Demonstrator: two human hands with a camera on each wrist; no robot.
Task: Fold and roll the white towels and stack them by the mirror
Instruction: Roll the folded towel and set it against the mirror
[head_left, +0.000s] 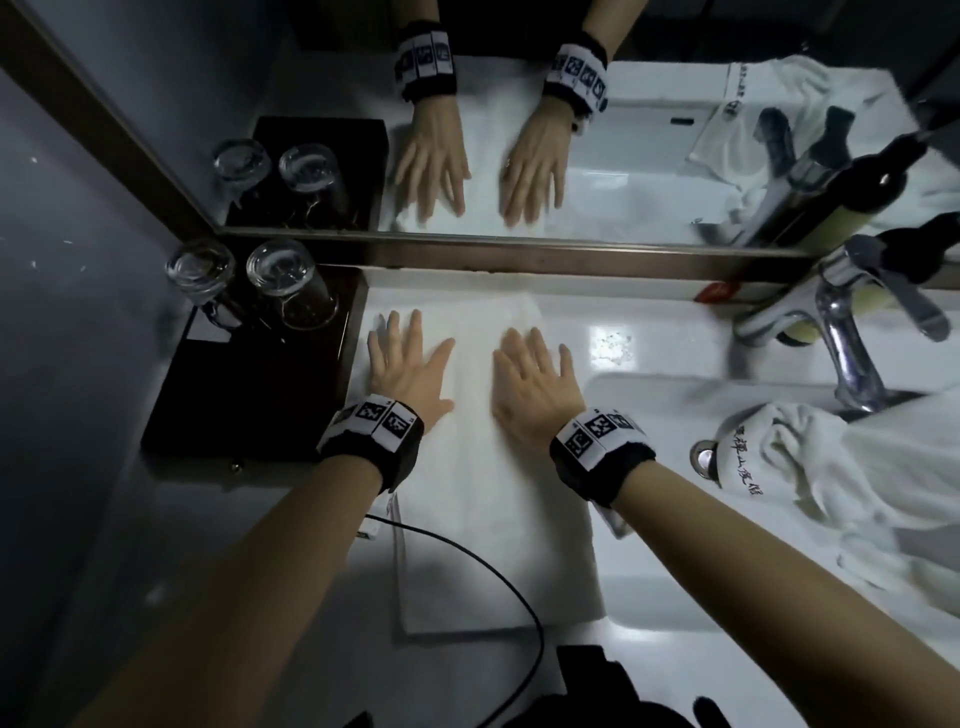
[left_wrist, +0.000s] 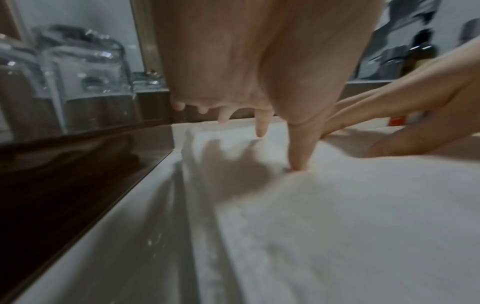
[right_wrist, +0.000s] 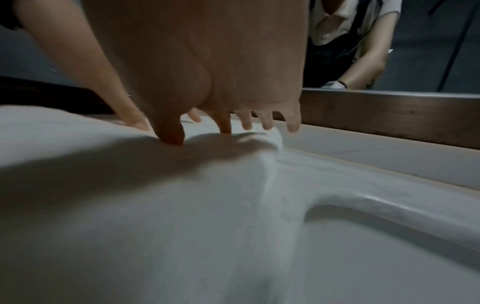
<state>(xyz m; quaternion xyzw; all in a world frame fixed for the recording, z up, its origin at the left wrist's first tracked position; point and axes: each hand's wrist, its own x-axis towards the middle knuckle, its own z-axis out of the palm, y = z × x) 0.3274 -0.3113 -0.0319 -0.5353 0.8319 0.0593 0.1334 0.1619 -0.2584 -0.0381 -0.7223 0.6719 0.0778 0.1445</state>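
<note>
Pressing the folded towel (head_left: 467, 467) flat on the counter (head_left: 613, 317), left hand (head_left: 410, 364) and right hand (head_left: 535, 379) both spread, fingers apart, gripping nothing. Smoothing toward the mirror (head_left: 519, 130) evenly, keeping edges squared for tight rolling.

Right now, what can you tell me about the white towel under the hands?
The towel is white, soft-looking cloth, folded into a long flat strip. It lies on the white counter between the dark tray and the sink, its far end near the mirror. The left hand and the right hand press flat on it, fingers spread.
</note>
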